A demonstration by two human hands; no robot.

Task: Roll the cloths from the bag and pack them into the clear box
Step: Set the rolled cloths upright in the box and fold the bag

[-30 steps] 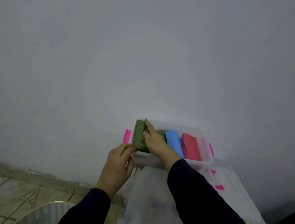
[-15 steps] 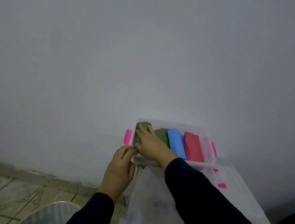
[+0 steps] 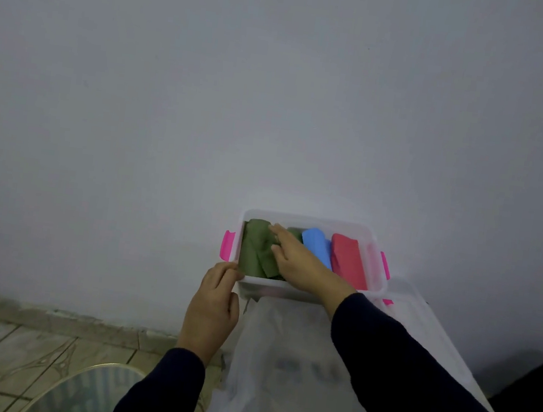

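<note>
From my remote feed: a translucent plastic box with glossy pink plastic clips holds matt cloth rolls, olive, blue, red; at 6 o'clock, a filmy, crinkled white plastic bag.

White table – clear box, plastic bag on top.

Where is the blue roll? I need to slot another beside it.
In the head view, the blue roll lies in the clear box, between the right hand and the red roll.
</note>
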